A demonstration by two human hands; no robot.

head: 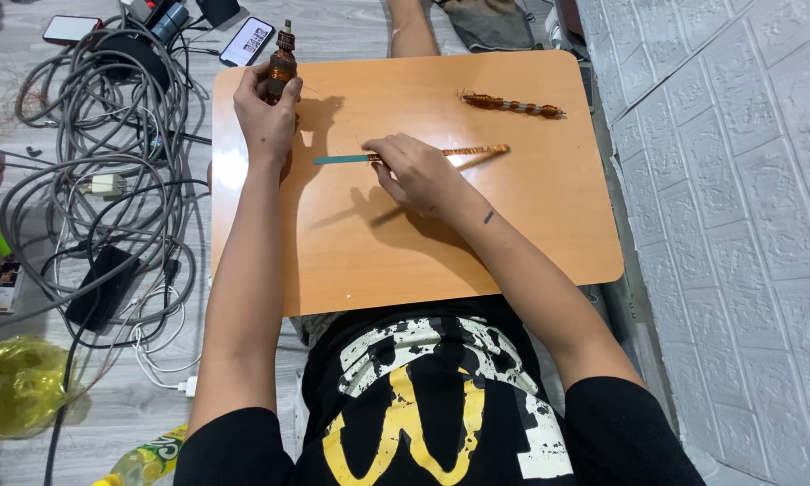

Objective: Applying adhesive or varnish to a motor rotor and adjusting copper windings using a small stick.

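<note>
While in right hand (420, 171), wire-wrapped stick (441, 153); spool (280, 65) w/ left hand (266, 115).

small orange-brown table (513, 243) with beaded rod (513, 105) near far edge

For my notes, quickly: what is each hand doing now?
Left hand: closed around the brown spool.
Right hand: closed on the wire-wrapped stick.

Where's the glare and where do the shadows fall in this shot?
Head view: glare whitens the left edge of the table; the left hand and right hand cast dark shadows on the wood towards the right; everything looks sharp, with no motion blur.
</note>
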